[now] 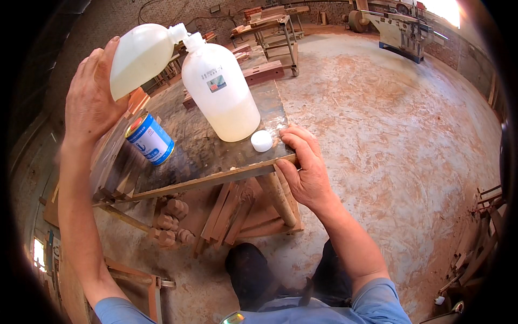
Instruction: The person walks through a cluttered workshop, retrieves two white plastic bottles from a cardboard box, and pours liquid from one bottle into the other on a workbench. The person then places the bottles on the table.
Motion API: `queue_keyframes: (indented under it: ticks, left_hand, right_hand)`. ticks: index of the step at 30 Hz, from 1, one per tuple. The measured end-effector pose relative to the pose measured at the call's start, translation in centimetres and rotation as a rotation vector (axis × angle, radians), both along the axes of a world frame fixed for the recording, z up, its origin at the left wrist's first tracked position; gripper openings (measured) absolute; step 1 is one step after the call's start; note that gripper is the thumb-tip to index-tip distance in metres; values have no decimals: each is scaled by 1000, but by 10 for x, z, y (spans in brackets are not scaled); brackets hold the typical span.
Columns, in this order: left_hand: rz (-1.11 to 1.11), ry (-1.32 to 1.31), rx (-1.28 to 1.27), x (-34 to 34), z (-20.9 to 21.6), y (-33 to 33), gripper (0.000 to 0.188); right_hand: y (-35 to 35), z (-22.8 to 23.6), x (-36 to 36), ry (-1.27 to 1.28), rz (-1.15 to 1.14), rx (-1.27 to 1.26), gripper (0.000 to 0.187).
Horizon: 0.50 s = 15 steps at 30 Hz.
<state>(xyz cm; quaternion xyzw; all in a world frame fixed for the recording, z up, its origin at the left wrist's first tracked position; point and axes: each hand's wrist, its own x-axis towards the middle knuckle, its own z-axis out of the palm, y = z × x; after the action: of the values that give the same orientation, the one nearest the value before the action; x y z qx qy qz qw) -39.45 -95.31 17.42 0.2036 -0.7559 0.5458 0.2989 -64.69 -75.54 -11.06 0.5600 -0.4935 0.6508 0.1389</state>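
Note:
My left hand [93,102] is closed around a translucent plastic bottle [141,56], tipped on its side with pale liquid inside. Its neck meets the mouth of a larger white plastic jug [218,81], which stands upright on the dark tabletop [199,154], its lower part holding yellowish liquid. Gripping the table's near right corner, my right hand [305,167] has its thumb at the front edge and its fingers on top. Just beside those fingers lies a white screw cap [261,141]. A blue and white tin can [150,139] with a red lid stands left of the jug.
Wooden blocks and turned pieces [174,221] lie beneath the table, near a round table leg [278,198]. Behind, a cart [270,32] carries stacked wood. A woodworking machine [402,32] stands at the far right, and scrap wood [475,254] is heaped at the right edge.

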Motion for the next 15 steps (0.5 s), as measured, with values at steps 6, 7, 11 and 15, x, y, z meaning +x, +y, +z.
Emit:
queue_keyframes:
  ticks: [6,7,11,15]
  left_hand:
    - [-116,18,62,-3,-9,5,97]
    - [-128,32,93,-4,-11,6,97]
    - [-141,72,147,-6,-20,11,96]
    - [-147,105,215,-8,-27,18,95]
  right_hand:
    - [1,0,0,-4,1,8,46]
    - [0,0,0,-4,0,7,46]
    - [0,0,0,-4,2,-5,46]
    - [-1,0,0,-4,3,-7,45]
